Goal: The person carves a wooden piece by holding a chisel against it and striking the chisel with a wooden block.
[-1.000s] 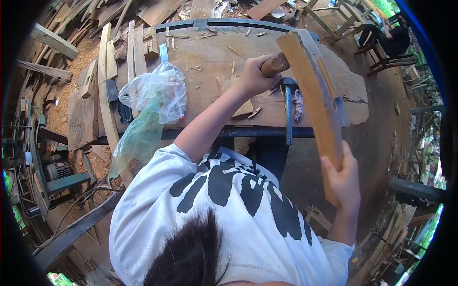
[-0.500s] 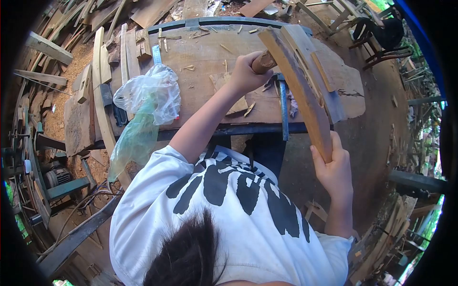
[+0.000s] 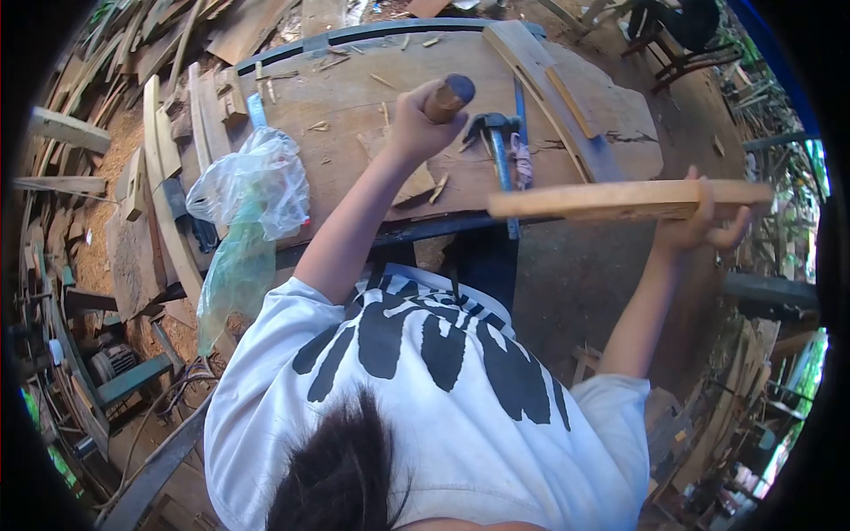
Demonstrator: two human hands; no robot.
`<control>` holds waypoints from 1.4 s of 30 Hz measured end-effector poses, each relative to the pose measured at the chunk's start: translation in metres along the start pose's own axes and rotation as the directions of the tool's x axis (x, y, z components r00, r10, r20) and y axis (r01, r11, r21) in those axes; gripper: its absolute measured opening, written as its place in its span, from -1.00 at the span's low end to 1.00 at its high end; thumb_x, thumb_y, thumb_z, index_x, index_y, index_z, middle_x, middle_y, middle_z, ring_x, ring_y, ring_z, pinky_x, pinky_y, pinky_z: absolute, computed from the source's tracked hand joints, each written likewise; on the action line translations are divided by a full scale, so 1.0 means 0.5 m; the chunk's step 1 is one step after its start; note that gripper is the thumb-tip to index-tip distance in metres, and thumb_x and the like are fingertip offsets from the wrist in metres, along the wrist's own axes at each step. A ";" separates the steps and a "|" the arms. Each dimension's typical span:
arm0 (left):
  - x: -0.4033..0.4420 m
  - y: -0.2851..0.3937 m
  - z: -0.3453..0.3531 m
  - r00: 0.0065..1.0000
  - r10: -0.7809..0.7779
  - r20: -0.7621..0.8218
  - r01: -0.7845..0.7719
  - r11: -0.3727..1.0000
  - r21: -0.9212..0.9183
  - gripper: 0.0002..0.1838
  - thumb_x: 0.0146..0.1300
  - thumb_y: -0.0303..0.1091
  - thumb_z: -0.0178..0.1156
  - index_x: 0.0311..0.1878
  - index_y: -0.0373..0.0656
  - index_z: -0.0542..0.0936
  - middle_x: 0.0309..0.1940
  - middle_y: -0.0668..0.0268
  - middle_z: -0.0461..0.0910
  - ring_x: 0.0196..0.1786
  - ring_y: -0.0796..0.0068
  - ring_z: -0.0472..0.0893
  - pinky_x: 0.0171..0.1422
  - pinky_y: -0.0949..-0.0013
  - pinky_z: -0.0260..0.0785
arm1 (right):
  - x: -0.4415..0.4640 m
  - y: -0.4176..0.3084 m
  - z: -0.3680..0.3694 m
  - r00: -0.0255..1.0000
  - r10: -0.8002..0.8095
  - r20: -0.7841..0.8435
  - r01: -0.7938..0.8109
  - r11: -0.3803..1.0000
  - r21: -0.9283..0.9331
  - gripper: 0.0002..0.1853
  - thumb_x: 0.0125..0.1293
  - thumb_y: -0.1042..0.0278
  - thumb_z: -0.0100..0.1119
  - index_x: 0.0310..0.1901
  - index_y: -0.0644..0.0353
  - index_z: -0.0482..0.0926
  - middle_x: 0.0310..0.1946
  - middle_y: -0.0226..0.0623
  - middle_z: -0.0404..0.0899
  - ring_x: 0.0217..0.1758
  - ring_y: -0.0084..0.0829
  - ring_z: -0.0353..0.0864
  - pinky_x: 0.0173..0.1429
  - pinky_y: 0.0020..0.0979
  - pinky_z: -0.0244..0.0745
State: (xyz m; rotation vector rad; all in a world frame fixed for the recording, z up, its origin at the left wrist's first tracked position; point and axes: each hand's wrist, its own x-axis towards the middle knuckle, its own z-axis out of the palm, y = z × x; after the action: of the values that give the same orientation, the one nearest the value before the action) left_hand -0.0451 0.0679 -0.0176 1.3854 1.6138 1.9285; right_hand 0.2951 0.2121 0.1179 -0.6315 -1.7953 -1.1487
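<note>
My left hand (image 3: 418,124), raised over the workbench, is closed around a round wooden handle (image 3: 450,99) with a dark end; the rest of this tool is hidden in the fist. Off the right side of the bench, my right hand (image 3: 683,232) grips a curved wooden slat (image 3: 602,200) from below. The slat lies roughly level and is smeared by motion; some of the hand's fingers extend past it. Between the hands, a claw hammer (image 3: 501,164) with a blue handle rests on the bench, beside a blue bar and a pinkish cloth (image 3: 522,166).
The wooden workbench (image 3: 328,88) carries scraps and splinters. Longer boards (image 3: 547,93) lie at its right, wooden strips (image 3: 164,142) at its left, near a plastic bag (image 3: 252,186). A chair (image 3: 686,62) stands at the far right. A motor (image 3: 115,361) sits at lower left.
The slat has swung from steeply slanted to nearly level, with its far end away from my left hand. My right hand has moved outward and up. The view has shifted slightly.
</note>
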 end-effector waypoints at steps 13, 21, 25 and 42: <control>0.007 0.003 0.006 0.999 -0.050 -0.018 0.051 0.998 0.033 -0.82 0.01 -0.48 0.35 -0.30 -0.23 0.59 -0.50 0.38 0.58 -0.41 0.66 0.52 -0.27 0.48 0.41 | -0.112 -0.160 -0.006 0.934 0.120 0.337 -0.355 0.439 0.825 -0.35 0.26 0.58 0.31 0.26 0.06 0.13 -0.17 0.12 0.62 -0.18 -0.31 0.71 -0.14 -0.41 0.66; -0.001 -0.008 -0.001 1.000 0.003 -0.028 -0.003 1.000 0.022 -0.82 0.00 -0.46 0.36 -0.31 -0.22 0.59 -0.50 0.37 0.60 -0.42 0.65 0.53 -0.27 0.47 0.43 | -0.261 -0.180 -0.009 0.726 -0.117 0.678 -0.681 0.020 0.732 -0.25 0.30 0.68 0.15 0.33 -0.23 0.01 0.45 0.15 0.04 0.39 -0.03 0.38 0.35 -0.09 0.40; -0.004 -0.005 -0.006 1.000 0.014 -0.017 -0.014 1.000 0.005 -0.83 0.01 -0.45 0.36 -0.32 -0.21 0.58 -0.50 0.38 0.59 -0.42 0.65 0.53 -0.27 0.46 0.43 | -0.243 -0.152 -0.061 0.564 -0.196 0.802 -0.825 -0.173 0.538 -0.38 0.44 0.46 0.02 0.37 -0.29 -0.02 0.47 0.15 0.00 0.45 0.02 0.27 0.47 -0.05 0.24; 0.034 -0.014 -0.008 0.995 -0.067 -0.077 0.067 0.998 -0.002 -0.81 0.05 -0.40 0.36 -0.28 -0.22 0.59 -0.51 0.42 0.56 -0.42 0.68 0.48 -0.29 0.46 0.39 | -0.265 -0.302 -0.336 0.287 -0.232 0.930 -0.070 -0.973 -0.221 -0.25 0.30 0.25 0.31 0.39 0.07 0.06 -0.14 0.09 0.57 -0.24 -0.10 0.69 -0.06 -0.03 0.68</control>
State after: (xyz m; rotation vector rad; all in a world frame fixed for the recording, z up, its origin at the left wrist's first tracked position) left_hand -0.0592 0.0800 -0.0152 1.2556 1.6726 1.9652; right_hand 0.3089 0.0006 -0.0354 -0.2523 -0.5422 2.2895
